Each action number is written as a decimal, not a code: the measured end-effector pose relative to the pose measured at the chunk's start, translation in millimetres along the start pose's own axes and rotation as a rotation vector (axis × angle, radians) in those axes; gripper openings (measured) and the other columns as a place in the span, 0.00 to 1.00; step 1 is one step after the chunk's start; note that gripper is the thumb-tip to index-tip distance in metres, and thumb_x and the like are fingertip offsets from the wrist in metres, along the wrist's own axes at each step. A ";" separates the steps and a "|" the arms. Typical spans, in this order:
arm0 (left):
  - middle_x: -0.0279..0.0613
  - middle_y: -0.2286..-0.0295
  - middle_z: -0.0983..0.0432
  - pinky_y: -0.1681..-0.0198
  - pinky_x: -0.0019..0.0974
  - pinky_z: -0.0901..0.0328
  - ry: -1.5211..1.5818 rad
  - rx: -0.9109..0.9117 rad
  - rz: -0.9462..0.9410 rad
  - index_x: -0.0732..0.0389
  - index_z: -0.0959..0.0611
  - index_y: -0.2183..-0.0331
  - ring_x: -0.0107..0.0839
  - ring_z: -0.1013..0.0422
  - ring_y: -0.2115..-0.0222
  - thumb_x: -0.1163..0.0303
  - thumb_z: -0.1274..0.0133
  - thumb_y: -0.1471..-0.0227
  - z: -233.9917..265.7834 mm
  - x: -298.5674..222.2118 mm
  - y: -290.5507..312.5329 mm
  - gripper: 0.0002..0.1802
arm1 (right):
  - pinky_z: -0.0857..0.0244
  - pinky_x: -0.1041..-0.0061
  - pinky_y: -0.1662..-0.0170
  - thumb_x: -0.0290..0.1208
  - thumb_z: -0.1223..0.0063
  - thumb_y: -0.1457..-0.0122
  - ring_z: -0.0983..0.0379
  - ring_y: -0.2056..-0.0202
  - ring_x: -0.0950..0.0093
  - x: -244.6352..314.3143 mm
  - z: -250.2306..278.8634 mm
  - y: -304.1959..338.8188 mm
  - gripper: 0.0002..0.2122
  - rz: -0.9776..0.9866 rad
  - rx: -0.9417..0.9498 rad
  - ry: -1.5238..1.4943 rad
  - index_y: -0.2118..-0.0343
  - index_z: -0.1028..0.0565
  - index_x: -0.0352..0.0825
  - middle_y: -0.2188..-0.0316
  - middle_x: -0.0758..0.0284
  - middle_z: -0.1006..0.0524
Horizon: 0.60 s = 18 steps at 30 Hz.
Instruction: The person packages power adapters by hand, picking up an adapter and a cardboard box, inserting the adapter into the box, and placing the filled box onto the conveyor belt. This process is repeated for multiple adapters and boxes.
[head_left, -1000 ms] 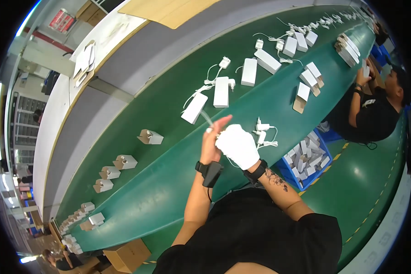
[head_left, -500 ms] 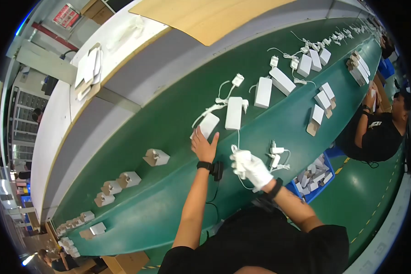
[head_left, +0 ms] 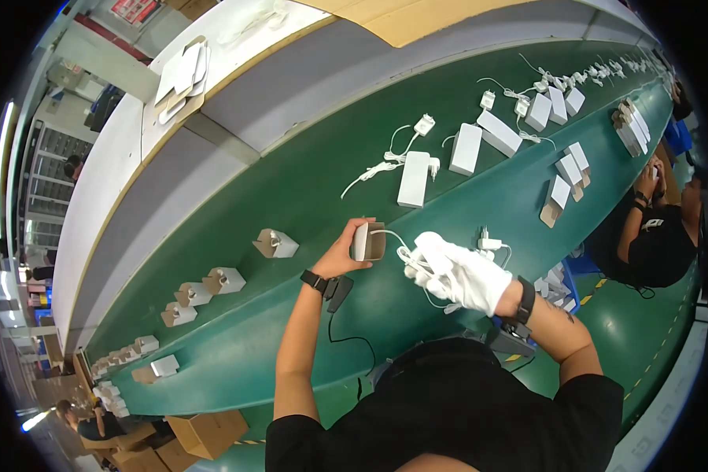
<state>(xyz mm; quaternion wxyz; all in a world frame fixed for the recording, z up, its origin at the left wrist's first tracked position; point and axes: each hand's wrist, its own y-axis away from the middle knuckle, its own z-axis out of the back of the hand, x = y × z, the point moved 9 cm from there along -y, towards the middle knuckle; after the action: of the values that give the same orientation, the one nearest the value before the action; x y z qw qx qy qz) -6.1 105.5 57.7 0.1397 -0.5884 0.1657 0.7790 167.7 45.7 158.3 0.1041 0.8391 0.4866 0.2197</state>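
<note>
My bare left hand [head_left: 340,256] grips a small white cardboard box [head_left: 363,241]. The box's open brown mouth faces my right hand. A white glove covers my right hand [head_left: 466,274], whose fingers are curled around a white charger cable [head_left: 403,253]. One stretch of that cable reaches from the glove to the mouth of the box. Whether a plug is also inside the glove is hidden. Just beyond the glove, a white plug charger [head_left: 489,242] with its cord lies on the green belt.
A row of upright white boxes [head_left: 414,179] and corded chargers [head_left: 424,125] runs along the green surface to the far right. Open boxes [head_left: 278,244] stand at left. A blue bin [head_left: 568,285] of boxes sits at lower right. A co-worker [head_left: 654,236] works at right.
My left hand has lifted the white box off the belt and brought it nearer, its open end now turned right. My right hand has moved slightly right, and the cable now reaches the box.
</note>
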 end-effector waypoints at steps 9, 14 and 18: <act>0.42 0.52 0.34 0.46 0.39 0.42 -0.182 0.007 -0.002 0.57 0.34 0.48 0.37 0.39 0.49 0.74 0.32 0.75 -32.7 -46.9 23.8 0.47 | 0.31 0.74 0.69 0.34 0.52 0.44 0.26 0.70 0.69 7.0 -5.5 -38.8 0.14 0.212 -0.055 1.696 0.59 0.30 0.30 0.67 0.59 0.26; 0.43 0.55 0.32 0.48 0.38 0.40 -0.252 -0.062 0.051 0.59 0.32 0.50 0.37 0.36 0.52 0.70 0.31 0.76 -46.3 -30.4 24.9 0.47 | 0.31 0.67 0.71 0.31 0.51 0.50 0.26 0.73 0.61 17.2 -20.3 -36.9 0.09 0.467 -0.162 2.342 0.68 0.26 0.32 0.72 0.56 0.25; 0.44 0.55 0.33 0.52 0.37 0.38 0.135 -0.213 0.096 0.60 0.31 0.52 0.37 0.34 0.55 0.69 0.30 0.76 -57.4 -42.3 9.3 0.44 | 0.30 0.66 0.70 0.31 0.51 0.51 0.26 0.72 0.59 31.5 -8.4 -32.2 0.08 0.549 -0.076 2.272 0.70 0.27 0.32 0.70 0.55 0.25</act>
<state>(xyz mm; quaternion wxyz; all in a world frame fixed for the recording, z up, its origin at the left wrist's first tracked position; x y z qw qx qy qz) 51.4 71.8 84.9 0.0278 -0.6423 0.1191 0.7567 152.4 88.8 161.6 -0.4167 0.2335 0.0953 0.8734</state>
